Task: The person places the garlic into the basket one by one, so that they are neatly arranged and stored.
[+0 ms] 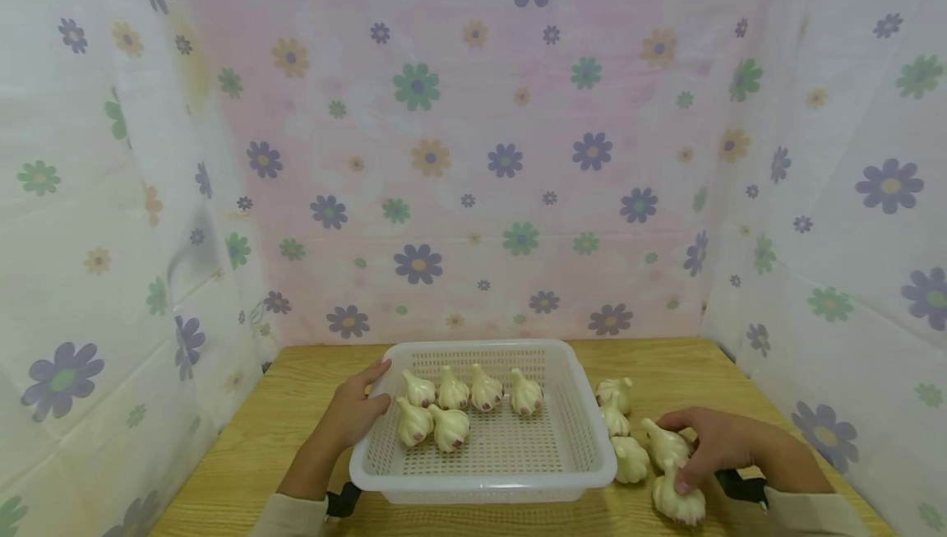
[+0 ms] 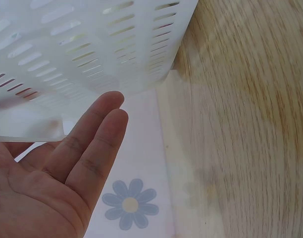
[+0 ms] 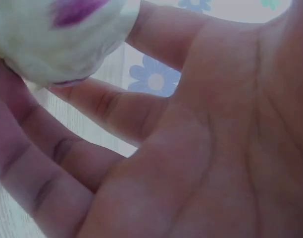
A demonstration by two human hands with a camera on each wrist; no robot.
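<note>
My right hand [image 1: 721, 442] pinches a white garlic bulb [image 1: 679, 504] with purple marks, thumb on its near side. A second garlic bulb [image 1: 667, 445] lies against it, under the index finger. In the right wrist view, one bulb [image 3: 62, 39] shows between the thumb and fingers; the palm is bare. A white slotted plastic basket [image 1: 484, 483] stands in the middle of the table with several garlic bulbs [image 1: 451, 428] at its left and back. My left hand [image 1: 355, 409] rests at the basket's left rim. Its fingers [image 2: 99, 144] lie straight beside the outer wall.
Between the basket and my right hand, more garlic bulbs [image 1: 630, 461] lie on the wooden table [image 1: 251, 455], close to the basket's right wall. Flower-patterned cloth [image 1: 473, 109] encloses the table at the back and both sides.
</note>
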